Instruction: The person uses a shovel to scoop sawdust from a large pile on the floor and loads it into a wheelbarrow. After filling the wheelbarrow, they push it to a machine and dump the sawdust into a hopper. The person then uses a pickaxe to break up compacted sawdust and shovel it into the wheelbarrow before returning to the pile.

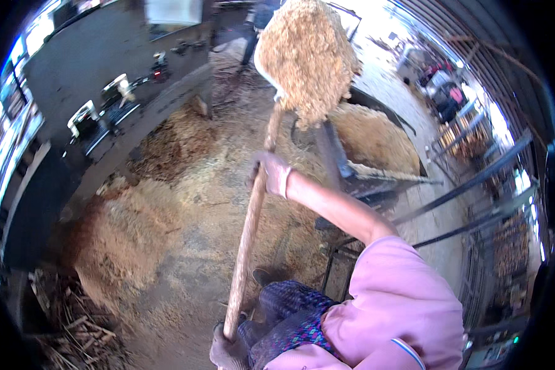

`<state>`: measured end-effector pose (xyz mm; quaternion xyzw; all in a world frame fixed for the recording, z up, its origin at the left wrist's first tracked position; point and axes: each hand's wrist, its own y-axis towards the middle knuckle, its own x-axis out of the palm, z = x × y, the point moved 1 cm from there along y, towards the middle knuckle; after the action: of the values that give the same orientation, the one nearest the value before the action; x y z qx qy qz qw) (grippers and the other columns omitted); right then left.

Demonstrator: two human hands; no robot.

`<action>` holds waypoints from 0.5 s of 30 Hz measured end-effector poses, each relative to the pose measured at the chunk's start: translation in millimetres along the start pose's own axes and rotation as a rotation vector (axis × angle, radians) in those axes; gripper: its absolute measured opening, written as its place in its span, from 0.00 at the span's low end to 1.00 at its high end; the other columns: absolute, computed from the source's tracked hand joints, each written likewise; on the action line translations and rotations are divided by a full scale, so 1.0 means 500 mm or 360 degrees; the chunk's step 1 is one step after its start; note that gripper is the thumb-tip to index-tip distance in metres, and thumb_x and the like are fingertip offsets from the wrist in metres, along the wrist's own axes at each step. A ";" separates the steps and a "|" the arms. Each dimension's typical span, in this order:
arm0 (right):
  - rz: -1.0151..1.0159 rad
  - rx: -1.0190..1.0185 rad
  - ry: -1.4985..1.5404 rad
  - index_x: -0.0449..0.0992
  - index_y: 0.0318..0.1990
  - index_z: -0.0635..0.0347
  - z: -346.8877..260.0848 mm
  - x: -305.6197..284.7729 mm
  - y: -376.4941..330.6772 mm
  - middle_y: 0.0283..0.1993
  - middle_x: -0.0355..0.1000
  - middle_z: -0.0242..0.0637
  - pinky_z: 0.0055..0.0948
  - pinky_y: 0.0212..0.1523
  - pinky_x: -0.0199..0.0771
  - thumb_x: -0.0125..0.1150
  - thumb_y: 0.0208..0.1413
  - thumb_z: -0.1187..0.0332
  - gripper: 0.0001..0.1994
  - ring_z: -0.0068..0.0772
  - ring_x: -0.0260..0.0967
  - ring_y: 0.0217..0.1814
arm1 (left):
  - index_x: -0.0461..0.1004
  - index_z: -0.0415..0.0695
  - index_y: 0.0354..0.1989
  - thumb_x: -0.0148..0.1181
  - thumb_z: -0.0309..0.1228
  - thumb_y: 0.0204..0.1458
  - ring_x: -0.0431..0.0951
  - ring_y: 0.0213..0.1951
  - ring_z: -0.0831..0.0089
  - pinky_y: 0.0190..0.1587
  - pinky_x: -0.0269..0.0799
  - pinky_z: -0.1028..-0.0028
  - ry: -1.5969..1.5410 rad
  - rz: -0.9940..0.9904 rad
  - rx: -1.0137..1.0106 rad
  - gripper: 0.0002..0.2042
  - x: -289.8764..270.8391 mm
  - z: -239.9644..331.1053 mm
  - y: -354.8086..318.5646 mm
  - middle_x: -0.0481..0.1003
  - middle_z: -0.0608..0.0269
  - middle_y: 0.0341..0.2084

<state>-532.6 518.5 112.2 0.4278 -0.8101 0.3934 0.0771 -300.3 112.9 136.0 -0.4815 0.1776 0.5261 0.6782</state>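
Gloved left hand point(228, 351) grips wooden shovel handle point(250, 216); blade heaped with fibrous sawdust point(306, 55).

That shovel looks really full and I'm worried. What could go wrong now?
1. The heaped load of tan sawdust sits high on the long wooden-handled shovel, so some could slide off before it reaches the sawdust-filled bin.
2. The right hand grips mid-handle and the left hand holds the very end, so the raised load may tip the shovel.
3. Loose sawdust covers the grey concrete floor; feet might slip.
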 end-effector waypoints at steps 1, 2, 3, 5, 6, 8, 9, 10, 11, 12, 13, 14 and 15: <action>0.0013 -0.0067 0.0018 0.68 0.27 0.54 -0.044 -0.008 0.018 0.20 0.65 0.36 0.47 0.25 0.76 0.60 0.59 0.64 0.10 0.41 0.67 0.20 | 0.77 0.47 0.55 0.67 0.39 0.49 0.83 0.38 0.52 0.42 0.77 0.58 0.0079 0.0262 0.0194 0.23 0.017 0.015 0.016 0.82 0.46 0.35; 0.0043 -0.0145 0.0039 0.69 0.28 0.55 -0.093 -0.039 0.035 0.21 0.66 0.37 0.46 0.24 0.75 0.60 0.59 0.64 0.10 0.40 0.67 0.20 | 0.78 0.45 0.50 0.67 0.34 0.47 0.82 0.35 0.50 0.38 0.76 0.55 0.0152 0.0508 0.0408 0.20 0.063 0.036 0.048 0.81 0.48 0.32; 0.0076 -0.0223 0.0056 0.70 0.29 0.55 -0.135 -0.072 0.047 0.22 0.66 0.37 0.46 0.24 0.75 0.61 0.58 0.64 0.09 0.39 0.67 0.21 | 0.79 0.44 0.45 0.66 0.30 0.45 0.81 0.32 0.48 0.35 0.75 0.53 0.0215 0.0750 0.0627 0.16 0.095 0.044 0.071 0.81 0.50 0.29; 0.0092 -0.0431 0.0097 0.72 0.33 0.57 -0.190 -0.099 0.048 0.25 0.67 0.38 0.45 0.25 0.76 0.62 0.59 0.64 0.08 0.37 0.68 0.23 | 0.77 0.45 0.49 0.66 0.32 0.48 0.80 0.30 0.51 0.35 0.74 0.54 0.0436 0.0892 0.0845 0.18 0.079 0.131 0.101 0.79 0.54 0.28; 0.0109 -0.0538 0.0102 0.72 0.34 0.57 -0.218 -0.111 0.048 0.26 0.68 0.38 0.44 0.25 0.76 0.63 0.59 0.64 0.08 0.37 0.68 0.24 | 0.76 0.45 0.50 0.66 0.33 0.49 0.80 0.30 0.53 0.34 0.74 0.55 0.0531 0.0956 0.0953 0.19 0.072 0.182 0.116 0.79 0.56 0.28; 0.0120 -0.0503 0.0436 0.71 0.39 0.57 -0.267 -0.171 0.091 0.28 0.68 0.38 0.43 0.27 0.78 0.61 0.62 0.63 0.09 0.36 0.69 0.25 | 0.74 0.46 0.53 0.66 0.33 0.50 0.78 0.29 0.55 0.34 0.73 0.56 0.0692 0.1072 0.1177 0.20 0.071 0.270 0.132 0.76 0.60 0.26; 0.0103 -0.0471 0.0605 0.71 0.42 0.58 -0.288 -0.204 0.128 0.28 0.69 0.38 0.42 0.28 0.79 0.61 0.63 0.63 0.09 0.36 0.70 0.26 | 0.73 0.46 0.54 0.66 0.33 0.50 0.77 0.28 0.56 0.34 0.73 0.57 0.0783 0.1144 0.1274 0.21 0.073 0.319 0.137 0.75 0.61 0.25; 0.0214 -0.0492 0.0575 0.71 0.43 0.56 -0.309 -0.261 0.152 0.29 0.68 0.37 0.42 0.28 0.79 0.61 0.63 0.63 0.09 0.36 0.70 0.27 | 0.71 0.46 0.55 0.66 0.32 0.51 0.77 0.30 0.59 0.35 0.72 0.58 0.0851 0.0908 0.1242 0.22 0.073 0.374 0.130 0.73 0.62 0.27; 0.0332 -0.0509 0.0541 0.71 0.44 0.55 -0.327 -0.330 0.178 0.29 0.68 0.36 0.43 0.28 0.79 0.61 0.63 0.63 0.09 0.36 0.70 0.28 | 0.70 0.47 0.56 0.65 0.32 0.52 0.77 0.31 0.59 0.35 0.72 0.58 0.0886 0.0921 0.1335 0.22 0.087 0.407 0.136 0.73 0.62 0.29; 0.0318 -0.0572 0.0431 0.70 0.42 0.53 -0.342 -0.432 0.219 0.30 0.68 0.36 0.43 0.28 0.78 0.62 0.63 0.61 0.09 0.37 0.70 0.29 | 0.70 0.47 0.57 0.64 0.31 0.52 0.77 0.33 0.59 0.36 0.72 0.58 0.0887 0.0904 0.1454 0.22 0.120 0.434 0.146 0.73 0.62 0.31; 0.0313 -0.0498 0.0422 0.70 0.42 0.53 -0.331 -0.445 0.222 0.31 0.69 0.36 0.44 0.29 0.79 0.61 0.63 0.60 0.10 0.37 0.71 0.29 | 0.69 0.47 0.57 0.64 0.31 0.53 0.77 0.34 0.59 0.36 0.72 0.58 0.0933 0.0929 0.1510 0.22 0.140 0.442 0.162 0.72 0.61 0.32; 0.0293 -0.0438 0.0406 0.70 0.43 0.52 -0.327 -0.439 0.211 0.32 0.69 0.36 0.45 0.30 0.79 0.61 0.63 0.60 0.10 0.38 0.71 0.30 | 0.66 0.50 0.63 0.66 0.32 0.50 0.75 0.39 0.57 0.41 0.71 0.55 0.1003 0.0864 0.1429 0.29 0.164 0.434 0.177 0.70 0.60 0.37; 0.0291 -0.0397 0.0386 0.70 0.43 0.52 -0.328 -0.437 0.193 0.34 0.70 0.36 0.45 0.31 0.79 0.60 0.63 0.59 0.10 0.38 0.71 0.31 | 0.66 0.49 0.63 0.66 0.32 0.50 0.75 0.39 0.56 0.41 0.71 0.55 0.1001 0.0869 0.1436 0.29 0.178 0.428 0.183 0.71 0.60 0.37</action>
<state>-504.3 803.4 67.8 0.2889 -0.8728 0.3441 0.1903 -403.9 339.2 128.1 -0.2161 0.6913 0.3864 0.5711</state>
